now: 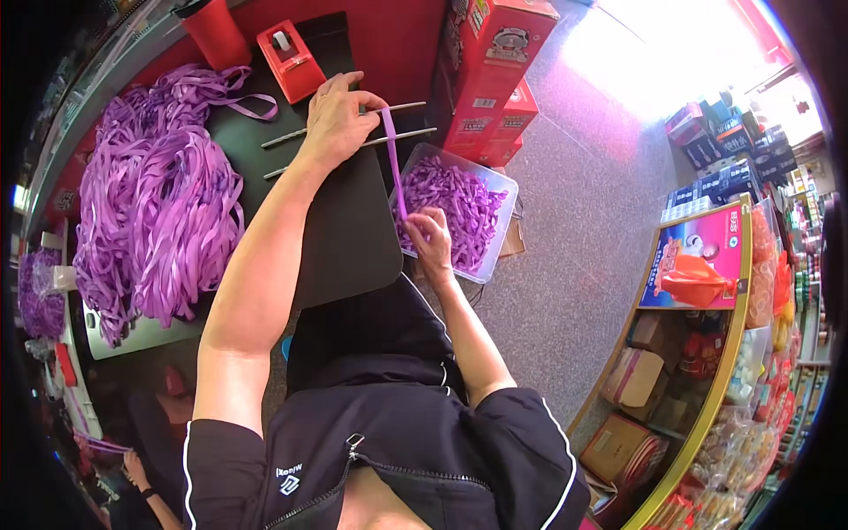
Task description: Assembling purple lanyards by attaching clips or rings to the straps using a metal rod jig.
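A narrow purple ribbon (394,163) runs taut between my two hands, crossing two thin rods (411,135) that stick out past the table's right edge. My left hand (336,122) lies over the rods, its thumb and index finger pinched at the ribbon's upper end. Lower down, my right hand (429,242) pinches the ribbon's other end above a clear plastic bin (505,205). Many short purple ribbon pieces (455,203) fill that bin. A big heap of long purple ribbons (163,212) covers the left side of the dark tabletop (344,252).
A red tape dispenser (291,64) and a red cup (215,35) stand at the table's back. Red boxes (495,62) are stacked behind the bin. A glass display case (685,353) lines the right. At lower left, another person's hand (135,470) is near a purple strip.
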Demonstrator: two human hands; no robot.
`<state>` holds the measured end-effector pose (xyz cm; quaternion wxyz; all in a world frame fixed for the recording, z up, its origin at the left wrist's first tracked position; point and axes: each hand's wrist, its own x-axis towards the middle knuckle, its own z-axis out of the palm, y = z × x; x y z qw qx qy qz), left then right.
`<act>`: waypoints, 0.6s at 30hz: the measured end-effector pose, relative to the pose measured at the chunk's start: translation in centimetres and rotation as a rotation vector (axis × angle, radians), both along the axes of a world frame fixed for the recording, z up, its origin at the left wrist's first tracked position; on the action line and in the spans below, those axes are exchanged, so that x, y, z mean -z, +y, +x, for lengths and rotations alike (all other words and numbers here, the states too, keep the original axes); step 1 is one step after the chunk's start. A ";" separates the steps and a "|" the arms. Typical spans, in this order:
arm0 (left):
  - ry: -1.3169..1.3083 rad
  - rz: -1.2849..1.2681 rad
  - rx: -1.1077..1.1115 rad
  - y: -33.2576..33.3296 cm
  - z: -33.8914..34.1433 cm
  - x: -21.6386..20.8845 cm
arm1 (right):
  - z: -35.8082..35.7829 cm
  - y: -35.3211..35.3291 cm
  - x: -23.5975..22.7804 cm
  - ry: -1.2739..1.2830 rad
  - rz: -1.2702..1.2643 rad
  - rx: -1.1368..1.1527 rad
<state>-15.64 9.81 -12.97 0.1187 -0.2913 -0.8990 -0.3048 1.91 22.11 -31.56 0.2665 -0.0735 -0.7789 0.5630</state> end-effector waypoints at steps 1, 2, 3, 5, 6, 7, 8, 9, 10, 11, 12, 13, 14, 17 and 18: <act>0.012 -0.001 -0.002 0.0 -0.1 0.0 | 0.9 -0.1 -1.0 -0.015 -0.017 -0.012; 0.028 -0.007 -0.004 0.0 0.1 0.0 | 1.8 -0.2 -2.0 -0.032 -0.034 -0.027; 0.033 -0.003 0.000 0.0 0.0 -0.1 | 2.7 -0.2 -3.1 -0.048 -0.052 -0.043; 0.038 0.009 0.012 0.2 0.1 -0.1 | 4.6 0.1 -6.3 -0.014 -0.056 -0.059; 0.015 -0.030 0.002 0.3 0.1 -0.2 | 5.1 0.6 -7.4 0.001 -0.032 -0.103; 0.013 -0.023 0.007 0.5 0.1 -0.3 | 5.5 1.0 -8.9 0.064 0.014 -0.134; 0.010 -0.007 0.001 0.0 0.1 -0.1 | 5.7 0.9 -10.9 0.060 -0.004 -0.176; 0.007 0.007 -0.005 -0.6 0.1 0.1 | 5.7 0.7 -12.5 0.055 -0.023 -0.219; 0.003 0.013 -0.003 -0.4 0.1 0.0 | 5.4 1.3 -13.1 0.120 -0.021 -0.245; 0.009 0.020 0.000 -0.2 0.1 0.0 | 4.9 1.8 -13.8 0.185 -0.019 -0.272; 0.014 0.026 0.002 -0.1 0.1 0.1 | 4.4 2.2 -14.6 0.215 -0.022 -0.290; 0.020 0.033 0.002 -0.1 0.1 0.2 | 3.8 2.2 -15.9 0.235 -0.066 -0.306; 0.017 0.059 0.003 0.0 0.0 0.4 | 2.9 2.2 -16.4 0.286 -0.092 -0.334; 0.037 0.072 0.005 0.0 0.2 0.4 | 0.3 2.0 -18.5 0.408 -0.118 -0.417; 0.018 0.032 -0.003 0.1 0.1 0.2 | -0.8 2.1 -19.1 0.410 -0.092 -0.429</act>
